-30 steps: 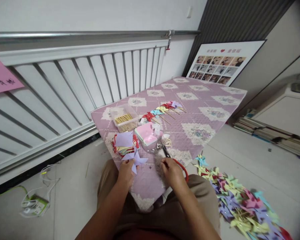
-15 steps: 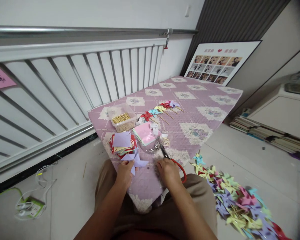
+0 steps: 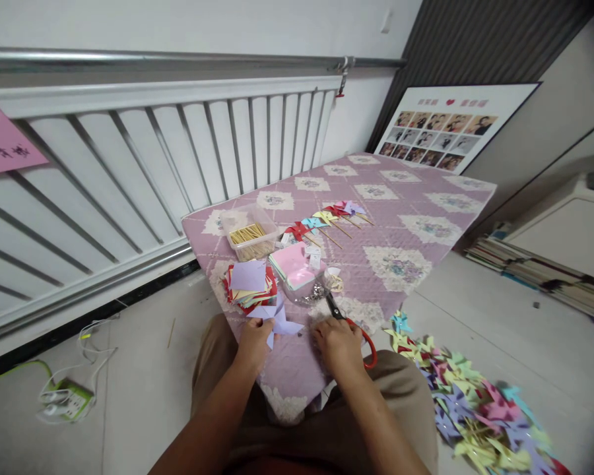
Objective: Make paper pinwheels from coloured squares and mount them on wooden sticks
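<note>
In my left hand [image 3: 253,343] the thumb and fingers pinch a light purple paper pinwheel [image 3: 281,322] over the table's near corner. My right hand [image 3: 339,344] is low over the cloth, its fingers curled downward; whatever is between the fingertips is hidden. Beside it lie scissors [image 3: 333,306] with dark blades and red handles, partly covered by the hand. A clear dish of small metal pins [image 3: 317,291] sits just beyond, with a small white cup [image 3: 333,280] to its right. A stack of coloured paper squares [image 3: 248,276] lies past the pinwheel.
A plastic box [image 3: 250,232] of thin sticks stands behind the papers, near pink sheets [image 3: 297,265]. Finished pinwheels [image 3: 321,219] on sticks lie farther back on the floral tablecloth [image 3: 349,247]. On the floor at right is a heap of pinwheels [image 3: 468,402]. A radiator [image 3: 178,152] lines the wall.
The whole view has shifted a little, so everything appears slightly farther right. Both hands keep nearly the same place, with the pinwheel still in my left hand.
</note>
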Motion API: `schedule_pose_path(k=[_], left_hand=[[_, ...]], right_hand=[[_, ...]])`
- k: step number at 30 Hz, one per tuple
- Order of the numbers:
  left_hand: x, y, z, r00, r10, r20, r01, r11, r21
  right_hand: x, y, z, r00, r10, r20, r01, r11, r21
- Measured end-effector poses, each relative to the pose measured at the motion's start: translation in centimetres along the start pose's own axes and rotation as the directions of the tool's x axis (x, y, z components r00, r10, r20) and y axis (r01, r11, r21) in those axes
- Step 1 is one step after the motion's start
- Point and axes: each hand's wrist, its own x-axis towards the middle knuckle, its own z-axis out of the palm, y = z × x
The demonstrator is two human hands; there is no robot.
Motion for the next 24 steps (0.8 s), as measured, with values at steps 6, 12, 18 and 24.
schedule_pose_path(k=[6,12,18,24], left_hand=[[0.2,-0.1,-0.2,1.0,0.015,0.008,-0.015,0.997,0.071],[0.0,0.1,-0.3,0.999,0.028,0.018,-0.03,0.992,0.126],[0.1,-0.1,-0.3,0.998,0.05,0.031,-0.054,0.99,0.13],[0.2,-0.4,-0.5,0.996,0.06,0.058,-0.068,0.987,0.143]], right_hand=[[-0.4,-0.2,0.0,1.0,-0.022,0.015,0.023,0.995,-0.093],[-0.6,-0.1,-0.4,0.994,-0.107,0.026,0.109,0.986,-0.129],[-1.0,-0.1,-0.6,0.991,-0.133,0.004,0.132,0.983,-0.127],[-1.1,0.0,-0.4,0.991,-0.133,-0.005,0.131,0.984,-0.119]])
